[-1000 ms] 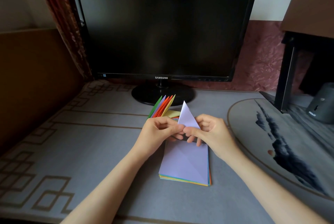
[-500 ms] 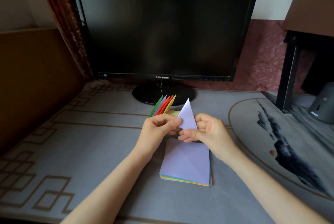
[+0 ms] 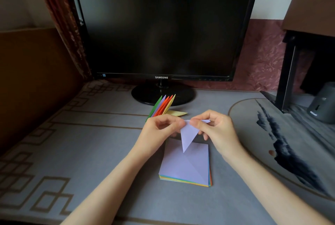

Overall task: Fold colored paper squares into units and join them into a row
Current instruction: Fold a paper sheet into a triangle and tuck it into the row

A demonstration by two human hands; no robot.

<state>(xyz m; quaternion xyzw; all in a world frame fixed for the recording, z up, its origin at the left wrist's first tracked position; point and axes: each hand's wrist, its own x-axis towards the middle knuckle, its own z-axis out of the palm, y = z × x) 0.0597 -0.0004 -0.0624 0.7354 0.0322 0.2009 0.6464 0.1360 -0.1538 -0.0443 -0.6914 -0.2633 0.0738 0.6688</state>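
Note:
A lilac paper piece (image 3: 187,135), folded to a narrow triangle, hangs point-down above the desk. My left hand (image 3: 161,132) pinches its upper left corner and my right hand (image 3: 215,130) pinches its upper edge from the right. Under it lies a stack of coloured paper squares (image 3: 184,168) with a lilac sheet on top. Behind my left hand stands a row of joined folded units (image 3: 164,106) in green, lilac, red, orange and yellow, fanned upward, with a yellow flap lying flat to the right.
A black monitor (image 3: 161,25) on a round stand (image 3: 163,94) rises just behind the joined units. A round patterned mat (image 3: 282,145) covers the desk at right, with a dark grey cylinder (image 3: 322,103) and a black shelf leg (image 3: 286,72) beyond it.
The lilac triangle pointed upward between my hands before; it has been flipped over and now points down toward the stack. Both hands rose slightly.

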